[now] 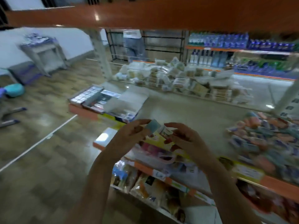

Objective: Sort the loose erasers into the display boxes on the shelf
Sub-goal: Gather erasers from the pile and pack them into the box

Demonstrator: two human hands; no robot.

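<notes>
In front of the grey shelf [194, 110], the left hand [129, 135] pinches a pale blue block eraser [152, 127] and the right hand [186, 139] grips a white-sleeved eraser [166, 130], seemingly compared before going into the open cardboard display boxes [103, 101] at the shelf's left end.
</notes>
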